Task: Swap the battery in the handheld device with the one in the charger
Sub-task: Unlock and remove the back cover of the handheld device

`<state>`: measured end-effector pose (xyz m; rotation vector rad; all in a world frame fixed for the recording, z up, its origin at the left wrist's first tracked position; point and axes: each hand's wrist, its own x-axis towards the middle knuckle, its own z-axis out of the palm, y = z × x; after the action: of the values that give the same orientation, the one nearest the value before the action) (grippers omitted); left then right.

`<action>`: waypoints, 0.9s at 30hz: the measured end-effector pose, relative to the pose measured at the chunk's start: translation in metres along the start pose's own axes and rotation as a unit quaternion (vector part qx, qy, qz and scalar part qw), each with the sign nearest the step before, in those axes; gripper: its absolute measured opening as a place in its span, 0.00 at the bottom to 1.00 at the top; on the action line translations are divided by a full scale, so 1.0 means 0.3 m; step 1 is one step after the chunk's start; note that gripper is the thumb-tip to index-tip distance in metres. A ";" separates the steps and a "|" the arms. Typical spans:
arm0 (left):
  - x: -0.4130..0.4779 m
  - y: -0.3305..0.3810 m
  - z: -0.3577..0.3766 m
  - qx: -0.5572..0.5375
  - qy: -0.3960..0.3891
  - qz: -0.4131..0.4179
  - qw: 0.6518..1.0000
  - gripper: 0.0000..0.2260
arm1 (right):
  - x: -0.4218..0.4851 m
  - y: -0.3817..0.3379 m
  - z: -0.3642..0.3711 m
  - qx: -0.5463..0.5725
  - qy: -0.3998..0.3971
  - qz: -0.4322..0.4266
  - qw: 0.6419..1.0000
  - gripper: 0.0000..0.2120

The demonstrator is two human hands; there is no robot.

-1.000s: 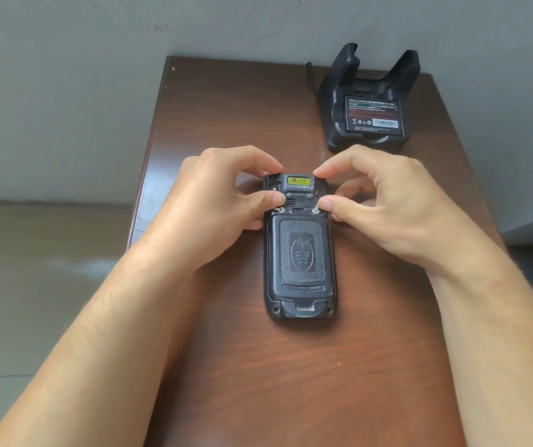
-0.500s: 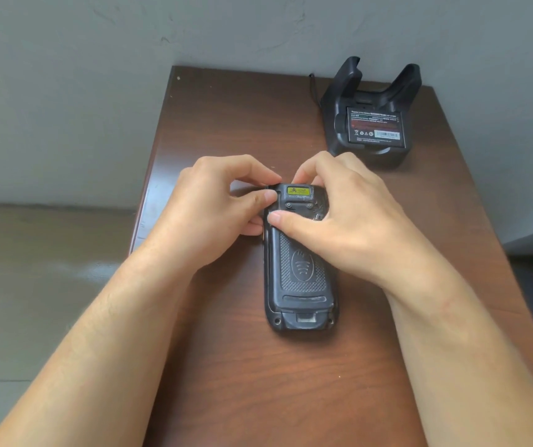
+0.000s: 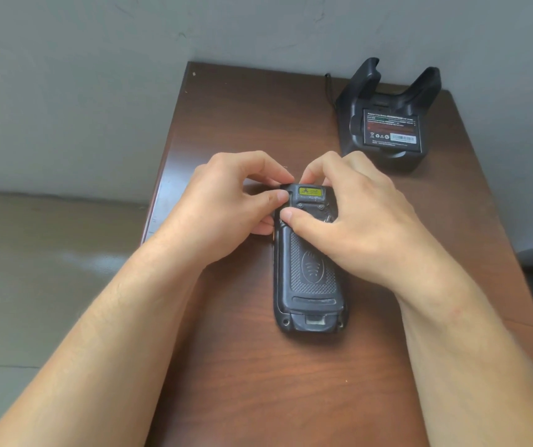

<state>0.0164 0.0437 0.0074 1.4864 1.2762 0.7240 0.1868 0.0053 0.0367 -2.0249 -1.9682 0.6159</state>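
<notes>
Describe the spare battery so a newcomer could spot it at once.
Look to the far right corner of the brown table, where a black charger cradle stands. The battery sits in its front slot, the only flat black slab with a printed label and barcode.

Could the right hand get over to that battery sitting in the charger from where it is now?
Probably yes. The right hand rests on the handheld device, and only bare table lies between it and the charger. The battery lies face up, uncovered.

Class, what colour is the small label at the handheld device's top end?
Yellow label, in the head view.
</notes>
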 end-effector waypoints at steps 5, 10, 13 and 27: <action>0.000 0.000 -0.001 0.005 0.004 0.002 1.000 0.07 | 0.000 0.002 0.002 0.000 0.034 -0.010 0.999 0.17; -0.002 0.002 -0.008 0.004 0.001 0.004 1.000 0.07 | 0.002 -0.004 0.014 0.005 0.052 -0.010 0.999 0.17; -0.002 0.001 -0.003 0.005 0.003 0.006 1.000 0.07 | 0.000 -0.005 0.023 0.011 0.065 -0.006 0.998 0.18; -0.007 0.003 0.003 0.001 0.017 0.004 1.000 0.07 | -0.008 -0.015 0.042 0.000 0.077 0.014 0.997 0.15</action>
<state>0.0170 0.0415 0.0083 1.4871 1.2979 0.7568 0.1771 0.0017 0.0280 -2.0374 -1.8537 0.4507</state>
